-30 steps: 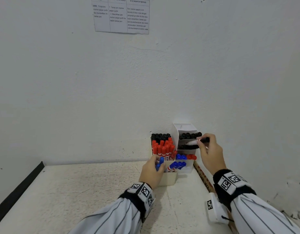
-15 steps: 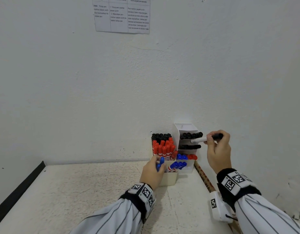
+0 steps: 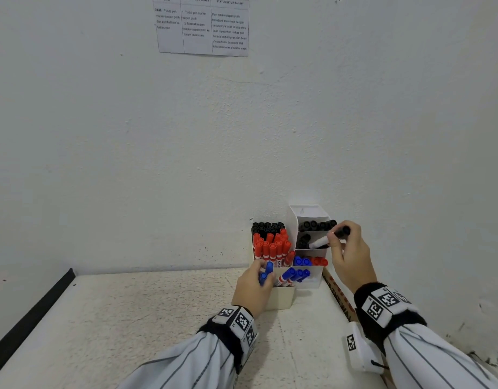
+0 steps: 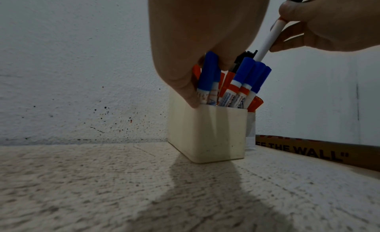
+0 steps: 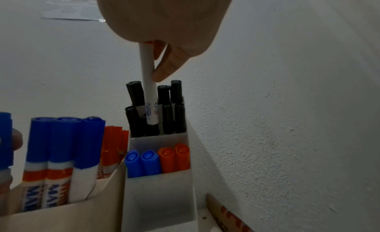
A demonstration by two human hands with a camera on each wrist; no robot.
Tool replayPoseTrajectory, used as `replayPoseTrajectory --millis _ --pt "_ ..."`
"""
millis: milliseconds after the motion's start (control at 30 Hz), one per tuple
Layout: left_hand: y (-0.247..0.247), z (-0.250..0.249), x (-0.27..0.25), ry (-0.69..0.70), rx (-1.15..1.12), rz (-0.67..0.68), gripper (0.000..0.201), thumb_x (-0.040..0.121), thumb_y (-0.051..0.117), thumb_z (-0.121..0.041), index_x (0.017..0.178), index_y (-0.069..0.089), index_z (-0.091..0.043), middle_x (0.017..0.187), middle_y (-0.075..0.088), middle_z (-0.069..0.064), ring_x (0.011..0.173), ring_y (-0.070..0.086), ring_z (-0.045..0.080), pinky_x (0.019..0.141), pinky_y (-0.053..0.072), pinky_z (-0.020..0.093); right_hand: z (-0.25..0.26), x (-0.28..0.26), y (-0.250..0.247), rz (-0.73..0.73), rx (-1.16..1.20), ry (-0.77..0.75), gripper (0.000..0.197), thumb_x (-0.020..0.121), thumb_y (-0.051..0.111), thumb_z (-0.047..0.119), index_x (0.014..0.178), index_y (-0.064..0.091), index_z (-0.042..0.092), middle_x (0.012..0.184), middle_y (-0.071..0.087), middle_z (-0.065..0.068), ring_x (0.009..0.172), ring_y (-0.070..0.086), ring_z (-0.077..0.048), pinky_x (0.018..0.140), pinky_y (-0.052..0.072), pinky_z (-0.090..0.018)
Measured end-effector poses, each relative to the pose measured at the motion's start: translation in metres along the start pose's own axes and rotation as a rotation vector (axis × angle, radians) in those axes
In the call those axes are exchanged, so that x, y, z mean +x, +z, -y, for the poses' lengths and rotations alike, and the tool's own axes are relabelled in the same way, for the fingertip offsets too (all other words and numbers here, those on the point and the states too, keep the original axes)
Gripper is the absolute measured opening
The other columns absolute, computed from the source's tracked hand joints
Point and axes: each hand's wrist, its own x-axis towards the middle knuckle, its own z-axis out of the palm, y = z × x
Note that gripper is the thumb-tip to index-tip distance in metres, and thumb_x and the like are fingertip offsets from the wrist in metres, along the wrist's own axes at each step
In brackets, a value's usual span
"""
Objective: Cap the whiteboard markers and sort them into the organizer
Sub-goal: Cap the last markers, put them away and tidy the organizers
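A black-capped whiteboard marker with a white barrel (image 3: pixel 327 239) is pinched between the thumb and curled fingers of the right hand (image 3: pixel 351 255), its lower end lowered among the black markers (image 5: pixel 170 105) standing in the rear upper compartments of a white tiered plastic organizer (image 3: pixel 309 280), which is set at the back right of a speckled off-white bench (image 3: pixel 130 318), against the white wall. In the right wrist view the white barrel (image 5: pixel 148 92) is seen tilted slightly, its tip down between the black caps. Two blue-capped and two red-capped markers (image 5: pixel 158 160) are held in the organizer's lower front compartment. Just beside the organizer on its left, a cream rectangular box (image 4: pixel 207 134) is packed with upright markers: blue caps (image 4: pixel 252 76) at the front, red caps (image 3: pixel 273 245) behind them, black caps nearest the wall. One blue-capped marker (image 3: pixel 266 272) at the box's front left is gripped by the fingers of the left hand (image 3: pixel 253 290), whose thumb is pressed against the box's rim. A brown cardboard strip printed with black lettering (image 4: pixel 316 152) is laid along the bench's right edge, against the wall. A printed sheet of paper (image 3: pixel 203 25) is fixed high on the wall.
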Motion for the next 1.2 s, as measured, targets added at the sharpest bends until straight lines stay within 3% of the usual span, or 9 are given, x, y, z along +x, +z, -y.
replayPoseTrajectory --millis 200,333,433,667,733,800,867,1133,1200 --pt "-0.001 -0.001 0.0 -0.004 0.017 0.007 0.023 0.093 0.052 -0.026 0.115 0.053 -0.018 0.092 0.058 -0.005 0.083 0.052 0.01 0.071 0.035 0.015 -0.006 -0.004 0.002 -0.067 -0.028 -0.023 0.018 0.089 0.051 -0.007 0.097 0.043 0.007 0.075 0.051 0.018 0.079 0.054 0.022 0.068 0.042 0.002" --pt "0.0 0.001 0.001 -0.003 0.024 0.002 0.023 0.093 0.052 -0.026 0.115 0.052 -0.02 0.093 0.058 -0.005 0.083 0.052 0.01 0.069 0.034 0.013 -0.019 -0.001 0.007 -0.027 -0.165 -0.054 0.014 0.087 0.057 -0.003 0.099 0.053 -0.002 0.083 0.048 0.019 0.08 0.055 -0.004 0.07 0.043 -0.013" --pt "0.001 0.002 0.001 0.008 0.024 -0.001 0.022 0.093 0.053 -0.026 0.114 0.053 -0.02 0.092 0.058 -0.005 0.082 0.051 0.01 0.062 0.032 0.006 -0.025 0.0 0.011 0.032 -0.206 -0.067 0.016 0.085 0.06 -0.001 0.101 0.057 -0.003 0.089 0.055 0.0 0.079 0.058 -0.018 0.07 0.04 -0.011" --pt "0.001 0.004 0.002 0.015 0.026 0.004 0.021 0.094 0.052 -0.027 0.114 0.052 -0.02 0.093 0.057 -0.004 0.084 0.051 0.01 0.065 0.033 0.008 0.001 -0.002 0.004 -0.186 0.027 -0.087 0.032 0.088 0.037 0.04 0.099 0.039 0.01 0.065 0.047 0.011 0.059 0.056 0.002 0.057 0.04 -0.003" --pt "0.001 0.005 0.002 0.015 0.026 0.007 0.021 0.094 0.051 -0.026 0.114 0.051 -0.02 0.095 0.057 -0.004 0.085 0.051 0.011 0.071 0.035 0.014 0.009 0.002 0.004 -0.196 0.066 -0.132 0.023 0.093 0.036 0.05 0.099 0.037 0.029 0.064 0.051 0.002 0.058 0.057 -0.001 0.06 0.039 -0.001" --pt "0.001 0.005 0.002 0.015 0.019 0.009 0.021 0.094 0.05 -0.025 0.115 0.05 -0.02 0.096 0.058 -0.003 0.086 0.052 0.011 0.074 0.035 0.016 0.018 0.01 0.009 -0.166 0.091 -0.176 0.009 0.096 0.042 0.037 0.103 0.036 0.033 0.064 0.054 0.002 0.064 0.06 0.003 0.064 0.04 -0.001" --pt "0.0 0.005 0.002 0.021 0.024 0.005 0.023 0.094 0.05 -0.023 0.117 0.05 -0.019 0.097 0.058 -0.002 0.087 0.052 0.012 0.075 0.036 0.016 0.026 0.021 0.019 -0.122 0.053 -0.186 0.011 0.092 0.051 0.015 0.1 0.043 0.016 0.075 0.051 0.008 0.074 0.057 0.01 0.068 0.044 -0.006" --pt "-0.002 0.017 0.008 -0.012 0.046 0.071 0.041 0.09 0.059 -0.026 0.128 0.048 -0.018 0.121 0.038 -0.001 0.11 0.042 0.01 0.104 0.031 0.016 0.04 0.066 0.073 0.184 -0.132 0.1 0.021 0.09 0.055 0.007 0.111 0.054 0.008 0.095 0.055 -0.001 0.088 0.056 -0.017 0.081 0.048 -0.03" --pt "-0.003 0.022 0.011 -0.013 0.052 0.117 0.052 0.09 0.059 -0.024 0.138 0.039 -0.018 0.132 0.037 0.002 0.118 0.042 0.012 0.098 0.025 0.009 0.041 0.073 0.081 0.229 -0.146 0.135 0.018 0.091 0.054 0.006 0.108 0.054 0.008 0.095 0.055 -0.002 0.086 0.054 -0.019 0.078 0.045 -0.029"
